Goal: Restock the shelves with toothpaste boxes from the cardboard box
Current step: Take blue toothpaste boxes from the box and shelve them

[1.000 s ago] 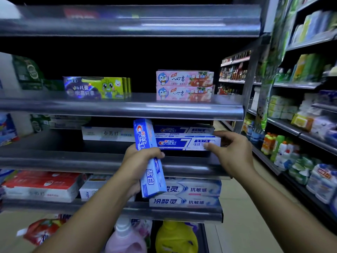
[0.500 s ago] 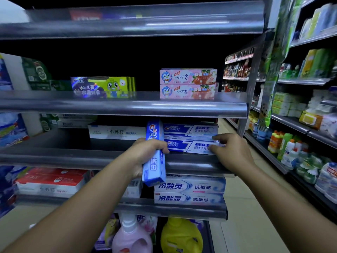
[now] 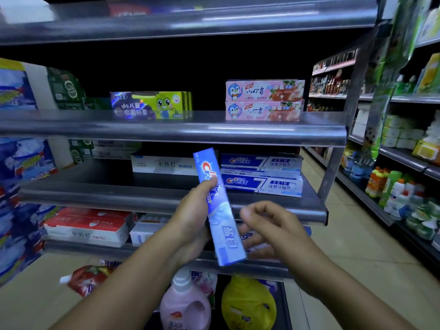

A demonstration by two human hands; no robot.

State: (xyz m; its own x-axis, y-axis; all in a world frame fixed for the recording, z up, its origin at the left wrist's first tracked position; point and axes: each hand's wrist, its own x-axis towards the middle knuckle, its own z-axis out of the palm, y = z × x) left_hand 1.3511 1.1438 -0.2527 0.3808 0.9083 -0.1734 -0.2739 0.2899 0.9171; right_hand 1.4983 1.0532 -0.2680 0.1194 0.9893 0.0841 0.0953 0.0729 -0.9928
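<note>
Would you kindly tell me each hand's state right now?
Left hand: holding the blue toothpaste box.
Right hand: open, fingers loosely curled, holding nothing.

We cannot tell whether our blurred right hand (image 3: 266, 225) touches the toothpaste box (image 3: 219, 206). They hide whatever stands behind them on the lower shelf (image 3: 95, 250). The bottom edge cuts off the pink bottle (image 3: 185, 303) and the yellow bottle (image 3: 247, 303).

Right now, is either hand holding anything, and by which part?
The left hand grips the blue toothpaste box around its middle, box nearly upright. The right hand is beside its lower half, fingers loosely curled; blur hides whether it touches.
</note>
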